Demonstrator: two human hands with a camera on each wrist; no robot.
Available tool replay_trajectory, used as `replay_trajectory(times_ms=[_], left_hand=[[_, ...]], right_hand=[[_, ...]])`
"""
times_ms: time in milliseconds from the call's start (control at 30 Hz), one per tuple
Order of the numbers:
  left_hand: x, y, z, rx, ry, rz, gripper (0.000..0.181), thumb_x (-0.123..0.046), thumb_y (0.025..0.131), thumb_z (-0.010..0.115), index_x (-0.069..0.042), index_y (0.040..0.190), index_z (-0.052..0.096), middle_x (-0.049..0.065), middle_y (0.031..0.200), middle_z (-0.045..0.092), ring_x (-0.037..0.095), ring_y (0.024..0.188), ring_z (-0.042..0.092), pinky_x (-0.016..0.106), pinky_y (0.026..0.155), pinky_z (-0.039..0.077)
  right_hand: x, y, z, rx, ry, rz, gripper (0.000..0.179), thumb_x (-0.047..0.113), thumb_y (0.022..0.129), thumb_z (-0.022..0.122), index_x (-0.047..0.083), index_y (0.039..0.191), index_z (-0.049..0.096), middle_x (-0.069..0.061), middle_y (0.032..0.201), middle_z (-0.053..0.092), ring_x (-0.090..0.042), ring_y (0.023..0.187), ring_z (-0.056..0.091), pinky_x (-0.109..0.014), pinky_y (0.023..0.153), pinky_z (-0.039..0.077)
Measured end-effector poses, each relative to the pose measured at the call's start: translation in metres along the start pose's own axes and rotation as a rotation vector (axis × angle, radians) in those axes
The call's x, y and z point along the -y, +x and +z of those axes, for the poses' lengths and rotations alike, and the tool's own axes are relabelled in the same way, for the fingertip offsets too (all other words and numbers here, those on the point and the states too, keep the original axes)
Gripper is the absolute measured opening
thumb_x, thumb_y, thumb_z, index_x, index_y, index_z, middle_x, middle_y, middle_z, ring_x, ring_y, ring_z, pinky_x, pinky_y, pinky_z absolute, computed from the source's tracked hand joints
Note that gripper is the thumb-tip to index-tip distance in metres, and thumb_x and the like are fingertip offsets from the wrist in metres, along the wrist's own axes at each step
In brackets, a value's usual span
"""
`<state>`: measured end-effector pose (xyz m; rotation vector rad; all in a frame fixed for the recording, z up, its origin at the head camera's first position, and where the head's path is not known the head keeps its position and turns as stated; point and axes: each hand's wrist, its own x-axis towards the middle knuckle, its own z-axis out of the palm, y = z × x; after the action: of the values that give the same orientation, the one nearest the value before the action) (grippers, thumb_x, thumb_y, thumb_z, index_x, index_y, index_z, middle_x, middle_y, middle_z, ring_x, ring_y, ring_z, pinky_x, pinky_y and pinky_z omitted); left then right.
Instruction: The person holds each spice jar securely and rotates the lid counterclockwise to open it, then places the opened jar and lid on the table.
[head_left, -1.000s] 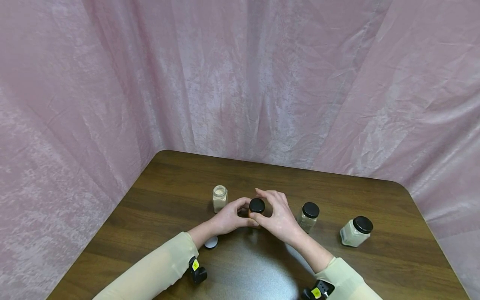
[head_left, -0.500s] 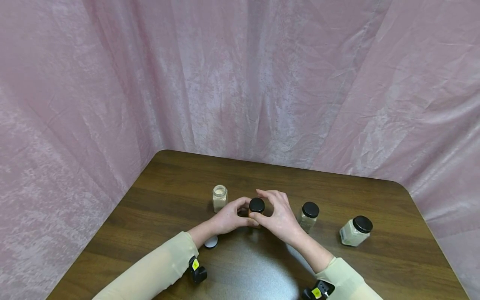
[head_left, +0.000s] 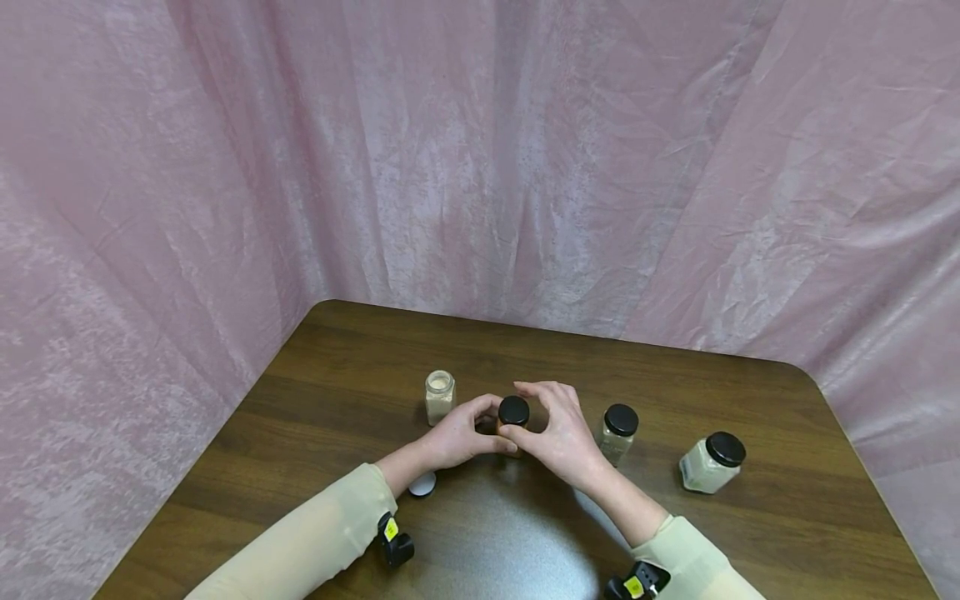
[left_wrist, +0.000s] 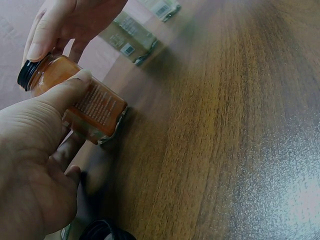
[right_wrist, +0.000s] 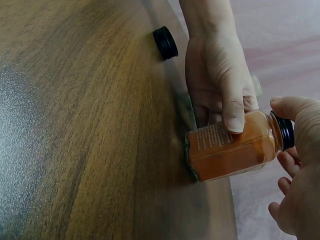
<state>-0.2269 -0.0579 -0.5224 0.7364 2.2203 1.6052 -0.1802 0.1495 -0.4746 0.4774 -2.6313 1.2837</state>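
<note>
A glass spice jar (right_wrist: 230, 155) of orange-brown powder stands upright on the table, its black lid (head_left: 513, 410) on top. My left hand (head_left: 459, 435) grips the jar's body from the left, thumb across the printed side in the left wrist view. From the right, my right hand (head_left: 553, 437) holds the black lid between thumb and fingers. Behind my left hand stands a jar without a lid (head_left: 440, 400), filled with pale powder. A loose lid (head_left: 422, 484) lies beside my left wrist, its white inside facing up; the right wrist view shows its black rim.
Two more black-lidded jars stand to the right: a slim jar (head_left: 617, 435) near my right hand and a wider jar of pale contents (head_left: 708, 467) farther out. A pink curtain (head_left: 480, 167) hangs behind the wooden table (head_left: 315, 392).
The fingers of my right hand have shifted very slightly at the lid. The jar, my left hand and the other things stay where they were.
</note>
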Motion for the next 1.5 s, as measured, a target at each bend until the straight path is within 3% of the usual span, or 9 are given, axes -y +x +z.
replay_trajectory(times_ms=[700,1500], left_hand=[[-0.0024,-0.002,-0.0026,0.011,0.023,-0.012,0.044,-0.025,0.083,0.088,-0.022,0.12,0.065,-0.01,0.115,0.069,0.011,0.112,0.063,0.039,0.099,0.047],[-0.002,-0.001,-0.0022,0.013,0.015,-0.011,0.041,-0.025,0.085,0.087,-0.021,0.119,0.065,-0.008,0.113,0.069,0.011,0.11,0.064,0.043,0.099,0.047]], right_hand=[[0.0014,0.0023,0.0026,-0.004,0.007,0.095,0.051,0.04,0.077,0.09,0.022,0.118,0.067,0.007,0.116,0.06,-0.021,0.126,0.04,-0.046,0.102,0.036],[0.0024,0.0024,0.0036,-0.031,0.047,0.136,0.047,0.038,0.074,0.093,0.021,0.11,0.067,0.004,0.111,0.061,-0.021,0.122,0.043,-0.046,0.1,0.037]])
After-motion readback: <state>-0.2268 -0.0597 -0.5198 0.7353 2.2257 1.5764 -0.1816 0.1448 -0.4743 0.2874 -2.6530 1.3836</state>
